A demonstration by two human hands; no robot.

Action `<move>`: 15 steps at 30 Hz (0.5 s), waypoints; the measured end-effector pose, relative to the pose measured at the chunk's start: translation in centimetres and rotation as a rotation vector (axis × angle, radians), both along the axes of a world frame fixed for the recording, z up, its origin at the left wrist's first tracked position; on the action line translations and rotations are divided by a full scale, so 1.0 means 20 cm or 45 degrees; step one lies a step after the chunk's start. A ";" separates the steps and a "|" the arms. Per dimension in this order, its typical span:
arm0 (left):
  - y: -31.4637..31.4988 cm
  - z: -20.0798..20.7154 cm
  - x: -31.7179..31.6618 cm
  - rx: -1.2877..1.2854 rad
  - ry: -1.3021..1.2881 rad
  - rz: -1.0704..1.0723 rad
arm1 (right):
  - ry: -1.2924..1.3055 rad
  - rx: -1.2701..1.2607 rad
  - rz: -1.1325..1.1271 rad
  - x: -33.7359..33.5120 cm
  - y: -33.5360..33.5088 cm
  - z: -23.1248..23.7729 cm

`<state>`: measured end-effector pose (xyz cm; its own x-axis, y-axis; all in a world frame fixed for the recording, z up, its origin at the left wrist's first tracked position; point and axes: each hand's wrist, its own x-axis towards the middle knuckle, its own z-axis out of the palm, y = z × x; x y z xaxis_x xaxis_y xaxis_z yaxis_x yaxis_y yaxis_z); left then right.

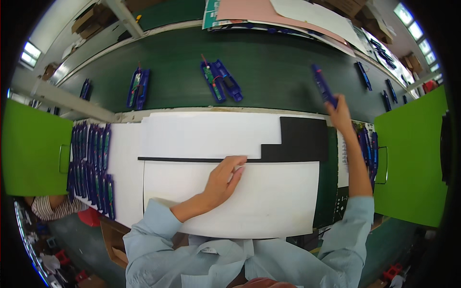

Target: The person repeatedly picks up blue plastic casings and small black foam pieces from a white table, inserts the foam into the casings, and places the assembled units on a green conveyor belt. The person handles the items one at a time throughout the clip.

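A: The blue device [323, 87] is what the right hand [340, 115] has hold of. In the head view it sits over the dark green belt [269, 62], tilted, its far end pointing up and to the left, with the fingers closed round its near end.

B: And the arm?

A: Stretched well forward and to the right, the pale blue sleeve [353, 225] running up from the lower edge.

B: The left hand [224, 176]?

A: It lies on the white board [269, 201] in front of the person, fingers curled loosely, tips at the board's far edge beside the thin black strip [192, 159]. It seems to pinch something small and pale, but I cannot tell what it is.

B: What else is on the belt?

A: Two opened blue devices [221, 79], showing green circuit boards, lie further left, and another pair [138, 88] further still. A black stepped sheet [302, 139] covers the right part of the upper white board [206, 134].

B: And at the sides?

A: A row of blue devices [91, 163] is stacked at the left, next to a green bin [33, 149]. A second green bin [413, 158] stands at the right.
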<state>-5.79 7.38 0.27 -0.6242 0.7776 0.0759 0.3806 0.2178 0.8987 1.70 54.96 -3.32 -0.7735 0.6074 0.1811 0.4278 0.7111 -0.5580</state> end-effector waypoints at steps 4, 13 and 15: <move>0.03 0.10 0.16 0.357 -1.130 0.048 | -0.016 -0.478 0.563 0.27 -1.03 0.34; -0.24 0.03 0.42 0.035 -0.538 0.351 | -0.199 -0.366 0.407 0.78 -1.70 0.41; -0.23 0.07 0.40 -0.160 -0.185 0.193 | -0.278 -0.430 0.479 0.85 -1.80 0.42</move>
<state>2.24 2.75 1.72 -0.7320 0.6716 -0.1147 0.2036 0.3763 0.9038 18.74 18.96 5.07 -0.9463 0.2780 -0.1649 0.3098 0.6343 -0.7083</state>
